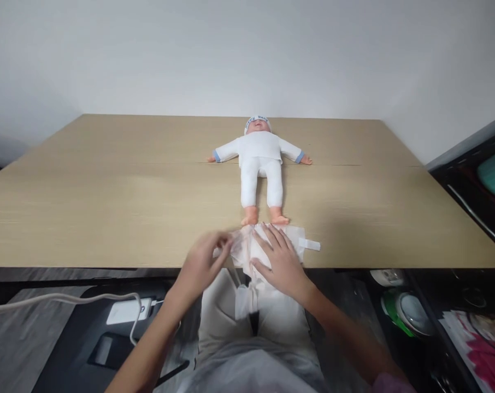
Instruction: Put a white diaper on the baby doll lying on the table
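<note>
A baby doll (259,164) in a white suit and cap lies on its back in the middle of the wooden table (108,196), arms out, feet toward me. Just below its feet a white diaper (294,238) lies half unfolded at the table's front edge, one tape tab sticking out to the right. My right hand (282,262) rests flat on the diaper with fingers spread. My left hand (204,262) is at the diaper's left edge, blurred by motion, its fingers curled at the fabric.
A white wall stands behind the table. Under the front edge are my legs, a white power adapter (128,311) with a cable on the left, and a green-and-white object (403,311) plus dark shelves on the right.
</note>
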A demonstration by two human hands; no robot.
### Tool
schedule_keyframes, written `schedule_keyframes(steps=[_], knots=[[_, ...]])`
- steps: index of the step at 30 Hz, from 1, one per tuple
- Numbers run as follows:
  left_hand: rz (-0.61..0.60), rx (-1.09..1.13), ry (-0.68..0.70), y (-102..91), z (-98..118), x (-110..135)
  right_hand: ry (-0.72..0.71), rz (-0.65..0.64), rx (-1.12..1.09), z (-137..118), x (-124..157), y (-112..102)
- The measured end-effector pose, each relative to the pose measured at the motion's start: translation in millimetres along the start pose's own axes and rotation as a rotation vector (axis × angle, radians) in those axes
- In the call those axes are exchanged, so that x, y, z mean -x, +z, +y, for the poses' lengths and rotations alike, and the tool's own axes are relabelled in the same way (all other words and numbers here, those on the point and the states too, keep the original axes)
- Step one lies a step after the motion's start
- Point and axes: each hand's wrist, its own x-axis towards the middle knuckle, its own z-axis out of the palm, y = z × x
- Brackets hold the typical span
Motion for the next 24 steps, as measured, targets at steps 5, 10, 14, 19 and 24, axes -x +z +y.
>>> schedule_keyframes(steps=[5,10,14,19,24], knots=[[0.101,-0.52,0.13,9.3,-3,-112,0.009,0.026,-0.016,3,1,5],[-0.375,-0.636,0.697,20.8,3,-172,-0.003,0.045,-0.044,4,1,8],[-0.512,-0.635,0.887,28.5,4,-188,0.009,0.037,-0.043,2,0,9],[-0.453,-0.403,0.99,39.6,4,-203,0.019,-0.008,-0.015,-1,-1,5],[-0.417,-0.177,0.985,19.7,21,-216,0.019,-0.087,-0.003,13,-11,-3]])
